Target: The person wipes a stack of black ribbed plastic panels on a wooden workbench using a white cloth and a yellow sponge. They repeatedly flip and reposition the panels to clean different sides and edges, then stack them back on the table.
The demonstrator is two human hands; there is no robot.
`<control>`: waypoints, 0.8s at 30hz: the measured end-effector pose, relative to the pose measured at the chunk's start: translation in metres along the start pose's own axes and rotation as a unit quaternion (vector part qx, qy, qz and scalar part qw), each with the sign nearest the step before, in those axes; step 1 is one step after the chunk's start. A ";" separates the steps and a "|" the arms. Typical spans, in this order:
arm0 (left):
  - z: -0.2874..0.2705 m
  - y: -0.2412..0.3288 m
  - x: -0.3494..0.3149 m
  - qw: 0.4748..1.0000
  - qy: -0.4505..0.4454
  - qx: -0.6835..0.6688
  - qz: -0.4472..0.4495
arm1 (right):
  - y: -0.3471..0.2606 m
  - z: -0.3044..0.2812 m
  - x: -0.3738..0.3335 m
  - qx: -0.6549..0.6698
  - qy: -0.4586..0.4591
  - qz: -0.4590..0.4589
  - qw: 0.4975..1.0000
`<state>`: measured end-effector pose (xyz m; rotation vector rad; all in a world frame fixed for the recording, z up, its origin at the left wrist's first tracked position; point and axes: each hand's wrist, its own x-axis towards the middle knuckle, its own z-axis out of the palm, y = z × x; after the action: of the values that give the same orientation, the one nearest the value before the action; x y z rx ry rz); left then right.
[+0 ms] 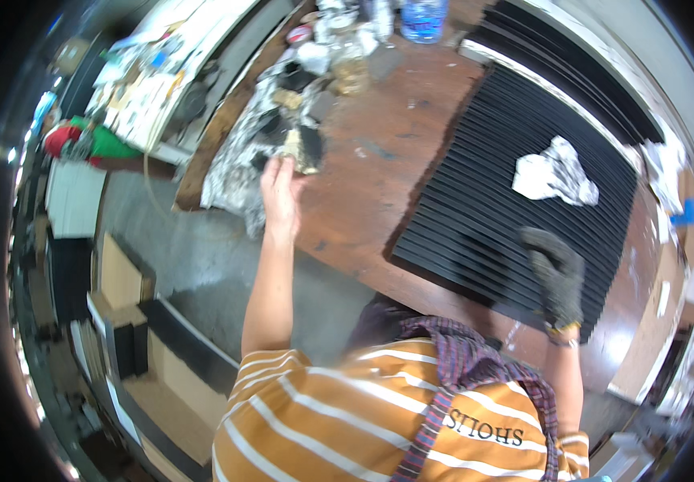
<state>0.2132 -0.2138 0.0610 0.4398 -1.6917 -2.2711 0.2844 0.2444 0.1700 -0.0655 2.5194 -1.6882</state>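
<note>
My bare left hand (281, 195) reaches to the left edge of the brown table. Its fingers and thumb close on the near end of a black-and-cream block (307, 148), perhaps a sponge; its material is hard to make out. Over the lower right of a black ribbed panel (475, 185) is my right hand (557, 281), in a dark grey glove, its thumb and fingers apart and nothing between them. A crumpled white and grey cloth or paper (556, 173) lies on the panel, beyond the gloved hand.
Stained sheets (230, 177) carrying dark scraps and small blocks line the table's left side. A clear jar (351, 74) and a blue-tinted bottle (423, 20) stand at the back. More black strips (564, 72) lie behind the panel. Another person (106, 145) is at far left.
</note>
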 end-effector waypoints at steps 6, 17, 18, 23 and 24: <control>0.170 -0.014 -0.079 0.780 -0.354 -0.340 -0.388 | 0.010 0.061 0.023 0.341 -0.043 -0.018 0.939; 0.350 -0.063 -0.082 0.717 -0.508 0.367 0.306 | 0.076 -0.095 -0.012 0.535 0.190 -0.002 0.823; 0.373 -0.073 -0.076 0.670 -0.505 0.387 0.382 | 0.091 -0.127 -0.010 0.448 0.234 0.001 0.863; 0.438 -0.121 -0.038 0.488 -0.525 0.554 0.424 | 0.173 -0.270 0.024 0.003 0.417 0.117 0.901; 0.438 -0.128 -0.032 0.478 -0.510 0.601 0.388 | 0.185 -0.293 0.034 -0.118 0.410 0.130 0.895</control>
<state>0.0627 0.2180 0.0592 -1.5026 -2.7996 -0.1531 0.2215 0.5814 0.1068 1.1401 3.0645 -1.4788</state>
